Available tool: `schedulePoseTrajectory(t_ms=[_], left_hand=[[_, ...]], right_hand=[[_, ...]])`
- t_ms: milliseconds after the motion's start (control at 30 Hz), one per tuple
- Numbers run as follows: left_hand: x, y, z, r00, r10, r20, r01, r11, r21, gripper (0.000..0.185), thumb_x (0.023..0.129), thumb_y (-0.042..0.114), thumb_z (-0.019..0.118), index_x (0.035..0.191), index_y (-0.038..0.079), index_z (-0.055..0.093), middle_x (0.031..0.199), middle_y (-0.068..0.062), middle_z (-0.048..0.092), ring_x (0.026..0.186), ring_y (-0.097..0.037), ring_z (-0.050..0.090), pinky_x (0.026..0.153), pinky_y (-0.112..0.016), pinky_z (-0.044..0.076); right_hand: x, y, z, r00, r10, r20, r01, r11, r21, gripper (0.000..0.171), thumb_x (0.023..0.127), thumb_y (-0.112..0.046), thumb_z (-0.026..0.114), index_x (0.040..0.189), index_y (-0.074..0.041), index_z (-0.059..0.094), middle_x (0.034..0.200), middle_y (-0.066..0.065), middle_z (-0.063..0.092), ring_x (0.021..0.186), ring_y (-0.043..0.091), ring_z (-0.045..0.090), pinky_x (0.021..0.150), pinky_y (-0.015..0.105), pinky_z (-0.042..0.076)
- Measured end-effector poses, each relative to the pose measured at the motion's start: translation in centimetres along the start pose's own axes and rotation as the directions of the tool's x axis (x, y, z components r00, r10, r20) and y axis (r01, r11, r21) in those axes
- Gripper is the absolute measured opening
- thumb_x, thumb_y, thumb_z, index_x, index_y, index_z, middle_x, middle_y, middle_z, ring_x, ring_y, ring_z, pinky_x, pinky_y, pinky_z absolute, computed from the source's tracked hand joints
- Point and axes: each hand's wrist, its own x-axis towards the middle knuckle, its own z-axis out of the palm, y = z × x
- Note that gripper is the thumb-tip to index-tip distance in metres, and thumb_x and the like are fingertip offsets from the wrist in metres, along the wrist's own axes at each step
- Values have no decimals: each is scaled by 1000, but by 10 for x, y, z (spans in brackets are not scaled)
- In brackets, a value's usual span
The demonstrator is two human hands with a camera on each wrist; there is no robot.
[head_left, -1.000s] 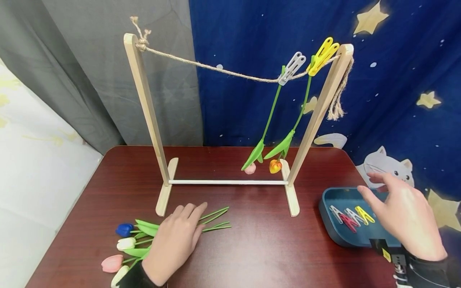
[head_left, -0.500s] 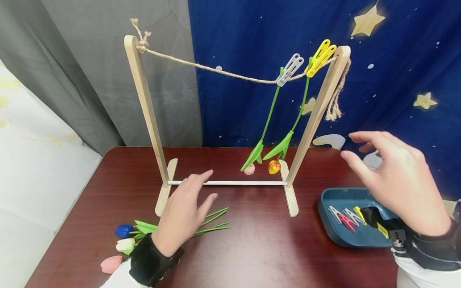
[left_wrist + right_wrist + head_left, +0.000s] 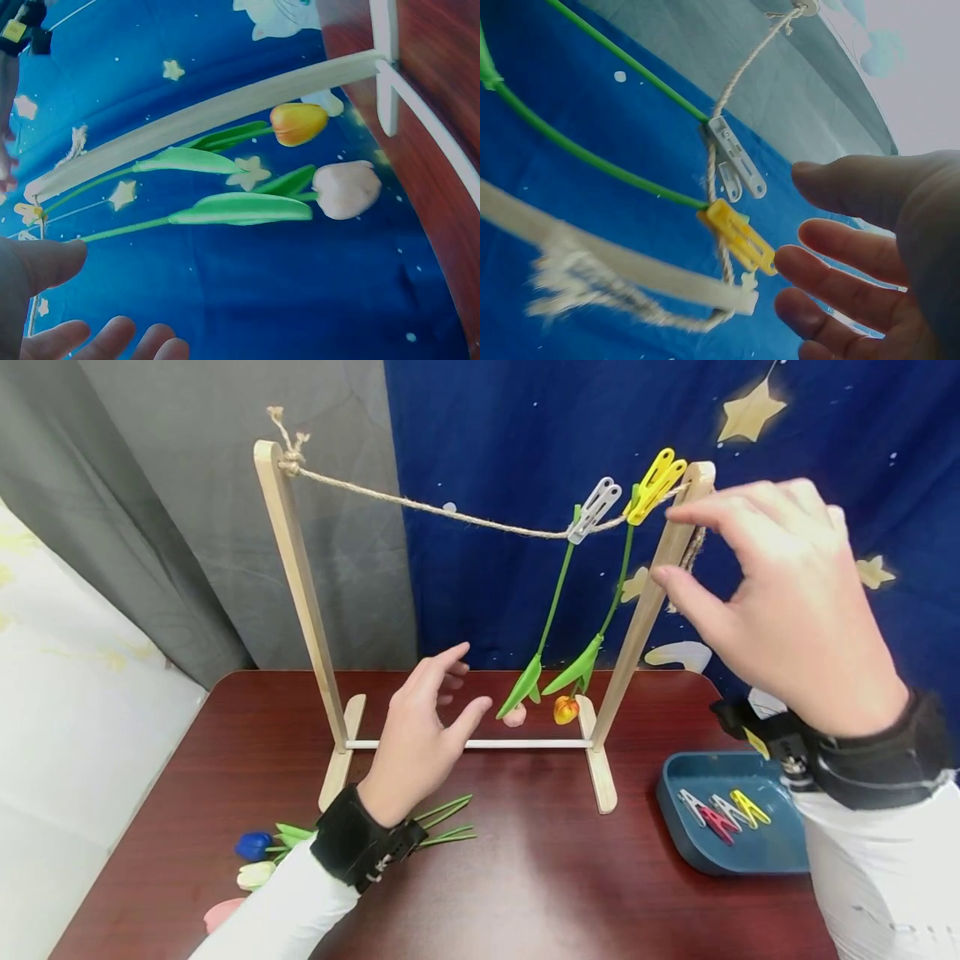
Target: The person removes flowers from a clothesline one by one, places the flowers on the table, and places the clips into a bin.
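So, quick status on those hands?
Right hand open, fingertips near yellow clip, nothing held. Left hand open, beside hanging pink tulip. Nothing between.

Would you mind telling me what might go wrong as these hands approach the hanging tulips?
The right hand, open beside the yellow clothespin, might bump it and loosen its tulip. Jolting the sagging twine could also shake the white clothespin. The left hand, open near the pink tulip, could swing the stems.
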Motion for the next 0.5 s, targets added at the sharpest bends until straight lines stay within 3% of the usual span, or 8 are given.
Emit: schedulePoseTrajectory(t_ms=[167,500], left_hand=[[21,4,11,999,28,-37,-31,997,-68,62,98,18,79,154,8,53,129,-10,65,113,-20,66,93,-38,58],[60,8,37,998,18,-66,-32,978,-206,61,100,19,77,154,8,52,131,-9,65,115,-18,66,95,-35,58]], right_hand=[[29,-1,4,996,-83,26,83,997,-8,51,92,-16,84,137,1,67,137,26,63,127,48,48,95,64,28],[63,-2,6,987,-60,151,72,995,-74,55,96,-24,80,144,-2,63,140,28,59,131,47,42,109,68,17]])
